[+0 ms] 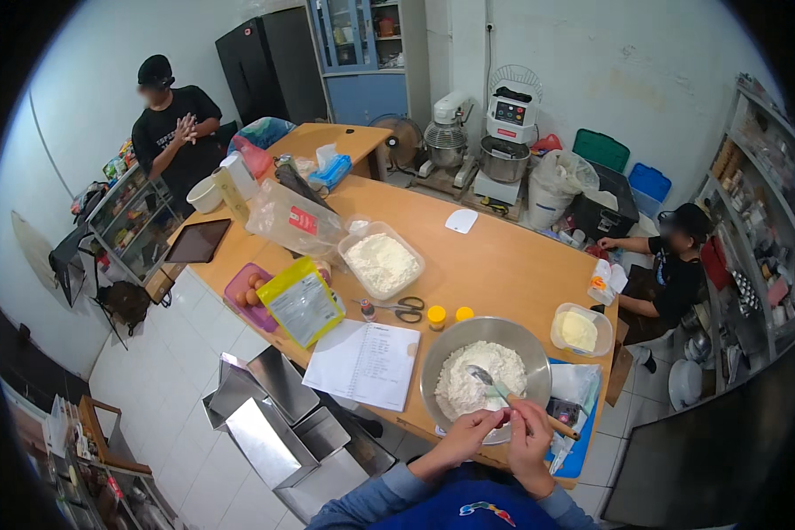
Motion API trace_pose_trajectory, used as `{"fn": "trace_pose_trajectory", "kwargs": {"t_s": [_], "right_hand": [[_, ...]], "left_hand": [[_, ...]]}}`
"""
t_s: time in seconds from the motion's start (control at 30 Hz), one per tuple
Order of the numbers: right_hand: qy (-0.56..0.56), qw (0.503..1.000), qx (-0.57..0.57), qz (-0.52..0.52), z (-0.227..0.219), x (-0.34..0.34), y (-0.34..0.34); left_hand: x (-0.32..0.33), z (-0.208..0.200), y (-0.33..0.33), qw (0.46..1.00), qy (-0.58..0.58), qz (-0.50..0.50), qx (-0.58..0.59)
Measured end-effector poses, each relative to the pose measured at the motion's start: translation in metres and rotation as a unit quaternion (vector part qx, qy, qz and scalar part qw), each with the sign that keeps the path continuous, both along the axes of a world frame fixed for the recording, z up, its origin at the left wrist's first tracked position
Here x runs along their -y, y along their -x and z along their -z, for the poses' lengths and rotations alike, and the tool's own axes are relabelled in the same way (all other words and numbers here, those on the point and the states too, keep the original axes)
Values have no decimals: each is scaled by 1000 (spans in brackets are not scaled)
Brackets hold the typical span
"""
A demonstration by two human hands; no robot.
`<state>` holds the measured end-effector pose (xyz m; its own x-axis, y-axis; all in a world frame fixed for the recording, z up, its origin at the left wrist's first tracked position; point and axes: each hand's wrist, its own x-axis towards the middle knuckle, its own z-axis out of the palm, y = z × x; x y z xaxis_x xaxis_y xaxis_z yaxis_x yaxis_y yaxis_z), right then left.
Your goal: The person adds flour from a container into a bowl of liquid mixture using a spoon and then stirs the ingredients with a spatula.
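Both my hands are closed above the near rim of a steel mixing bowl (pixel 430 364) holding white flour (pixel 470 360). The fingertips of my left hand (pixel 468 435) are pinched together, close to those of my right hand (pixel 530 437), which are also pinched. Whatever small thing lies between them is too small to make out. A metal spoon (pixel 480 375) rests in the flour. Beside it a spatula with a wooden handle (pixel 564 428) leans over the rim, passing by my right hand, which partly hides it.
Near the bowl are two yellow-lidded jars (pixel 436 317), scissors (pixel 408 309), an open notebook (pixel 362 364), a flour tub (pixel 382 262), a tub of pale yellow fat (pixel 579 330), a yellow pouch (pixel 302 302) and eggs (pixel 254 287). Metal pans (pixel 269 442) stand below left. Two co-workers (pixel 178 124) are nearby.
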<state>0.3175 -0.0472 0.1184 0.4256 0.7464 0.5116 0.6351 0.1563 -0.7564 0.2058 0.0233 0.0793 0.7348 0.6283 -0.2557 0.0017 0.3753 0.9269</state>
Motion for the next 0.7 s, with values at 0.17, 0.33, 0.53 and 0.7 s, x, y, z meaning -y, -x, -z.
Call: {"fn": "trace_pose_trajectory", "kwargs": {"t_s": [0.17, 0.33, 0.53, 0.7], "right_hand": [[-20, 989, -142, 26, -3, -8, -24], [2, 949, -299, 96, -16, 16, -62], [-28, 950, -287, 117, -2, 25, -58], [-58, 939, -318, 117, -4, 28, -63]], "left_hand": [[-10, -22, 18, 997, -30, -42, -58], [-10, -10, 28, 991, -77, -111, -7], [-5, -20, 52, 966, -243, -15, -81], [-6, -1, 98, 895, -340, -106, -266]]}}
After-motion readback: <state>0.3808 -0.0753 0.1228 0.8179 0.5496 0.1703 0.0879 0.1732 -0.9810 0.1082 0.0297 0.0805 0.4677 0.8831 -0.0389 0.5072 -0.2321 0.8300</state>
